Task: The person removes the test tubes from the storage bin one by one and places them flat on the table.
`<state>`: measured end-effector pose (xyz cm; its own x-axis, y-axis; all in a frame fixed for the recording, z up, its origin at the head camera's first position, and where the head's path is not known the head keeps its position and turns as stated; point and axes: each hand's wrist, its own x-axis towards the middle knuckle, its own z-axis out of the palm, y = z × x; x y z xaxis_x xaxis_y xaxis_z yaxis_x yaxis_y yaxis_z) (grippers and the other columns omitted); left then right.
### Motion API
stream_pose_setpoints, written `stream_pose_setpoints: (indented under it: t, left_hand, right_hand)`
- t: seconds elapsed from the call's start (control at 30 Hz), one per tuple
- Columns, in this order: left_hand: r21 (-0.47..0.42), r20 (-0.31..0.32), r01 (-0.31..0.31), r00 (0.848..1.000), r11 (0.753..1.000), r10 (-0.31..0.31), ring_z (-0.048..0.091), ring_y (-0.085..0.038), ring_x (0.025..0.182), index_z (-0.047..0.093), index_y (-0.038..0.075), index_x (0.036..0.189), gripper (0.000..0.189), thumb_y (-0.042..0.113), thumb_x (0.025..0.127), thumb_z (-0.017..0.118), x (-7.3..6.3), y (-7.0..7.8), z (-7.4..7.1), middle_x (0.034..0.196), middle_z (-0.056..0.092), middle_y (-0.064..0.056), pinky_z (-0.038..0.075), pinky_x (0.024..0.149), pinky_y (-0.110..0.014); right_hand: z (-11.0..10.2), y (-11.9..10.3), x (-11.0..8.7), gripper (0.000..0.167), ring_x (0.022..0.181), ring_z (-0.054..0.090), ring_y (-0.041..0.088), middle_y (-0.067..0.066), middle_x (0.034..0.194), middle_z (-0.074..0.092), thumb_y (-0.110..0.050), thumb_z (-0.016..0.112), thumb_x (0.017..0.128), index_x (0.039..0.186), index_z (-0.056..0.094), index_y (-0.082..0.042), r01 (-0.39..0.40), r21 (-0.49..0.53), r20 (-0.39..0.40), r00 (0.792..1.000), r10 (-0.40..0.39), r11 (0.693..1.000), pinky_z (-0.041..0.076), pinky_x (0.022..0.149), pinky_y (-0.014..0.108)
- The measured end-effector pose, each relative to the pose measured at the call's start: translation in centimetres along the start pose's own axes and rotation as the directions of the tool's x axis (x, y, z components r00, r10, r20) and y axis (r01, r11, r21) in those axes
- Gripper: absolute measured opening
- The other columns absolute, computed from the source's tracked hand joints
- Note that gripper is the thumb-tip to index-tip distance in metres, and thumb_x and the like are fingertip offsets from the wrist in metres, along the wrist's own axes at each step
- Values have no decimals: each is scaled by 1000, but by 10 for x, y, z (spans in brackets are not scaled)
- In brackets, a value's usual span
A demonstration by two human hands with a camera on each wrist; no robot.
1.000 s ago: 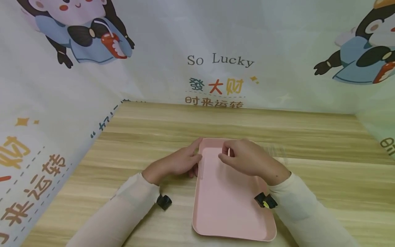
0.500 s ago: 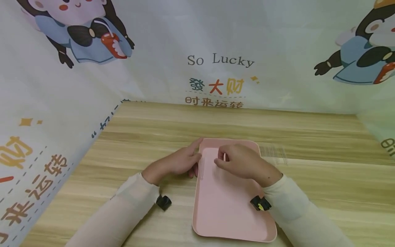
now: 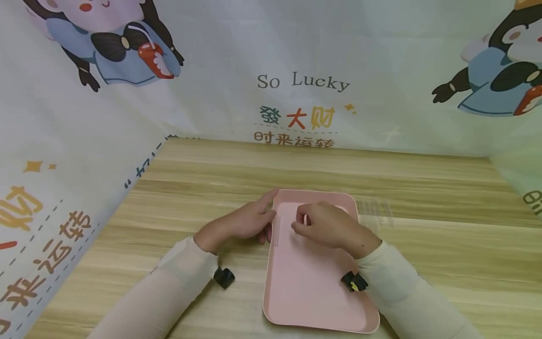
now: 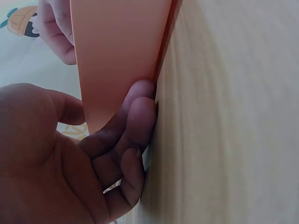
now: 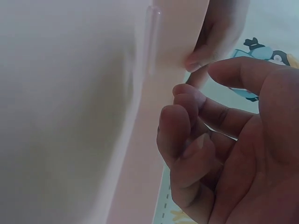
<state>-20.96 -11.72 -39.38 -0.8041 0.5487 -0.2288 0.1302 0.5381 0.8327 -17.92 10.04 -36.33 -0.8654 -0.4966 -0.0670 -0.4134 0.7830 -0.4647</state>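
Observation:
A pink rectangular tray (image 3: 317, 287) lies lengthwise on the table. My left hand (image 3: 250, 220) grips its left rim near the far corner; in the left wrist view the thumb is at the rim and the fingers curl against the outer wall. Inside the tray, along the left wall, lies a thin clear tube (image 3: 277, 230), also visible in the right wrist view as a rounded clear tube (image 5: 153, 39). My right hand (image 3: 328, 225) hovers over the tray's far half, fingers loosely bent, thumb apart from them, and nothing visible between.
Several thin clear tubes (image 3: 376, 213) lie on the wood-grain table (image 3: 444, 263) just right of the tray's far end, partly behind my right hand. A printed cloth (image 3: 381, 56) with cartoon figures and lettering hangs around the back and sides.
My right hand has moved left and slightly nearer over the tray, uncovering the tray's far right corner and more of the clear tubes. The left hand and tray stay put.

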Motion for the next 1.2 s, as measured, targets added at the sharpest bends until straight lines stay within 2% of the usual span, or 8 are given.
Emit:
stream_pose_setpoints:
  t: [0.6, 0.8, 1.2]
  left_hand:
    - [6, -4, 8, 1000, 1000, -8, 60, -18, 51, 4, 18, 163, 65, 18, 106, 36, -2, 2, -2, 65, 67, -10, 54, 56, -32]
    - [21, 0, 16, 1000, 1000, -16, 61, -17, 51, 4, 19, 163, 64, 18, 107, 36, -2, 1, -4, 66, 67, -9, 53, 58, -30]
    - [7, 3, -2, 1000, 1000, 2, 61, -18, 51, 5, 18, 163, 64, 17, 106, 36, -1, 0, -1, 66, 67, -10, 54, 58, -31]
  right_hand:
    - [6, 3, 5, 15, 52, 45, 7, -5, 62, 52, -25, 60, 94, 85, 66, -15, -4, 42, 24, 1000, 3, 999, 37, 51, 24]
    - [6, -2, 5, 13, 50, 43, 7, -6, 59, 49, -24, 63, 95, 84, 65, -16, 5, 70, 60, 998, -9, 998, 35, 50, 23]
    - [12, -3, 4, 9, 60, 49, 8, -7, 64, 54, -25, 65, 95, 89, 68, -20, 45, 9, 162, 986, -46, 999, 41, 57, 26]
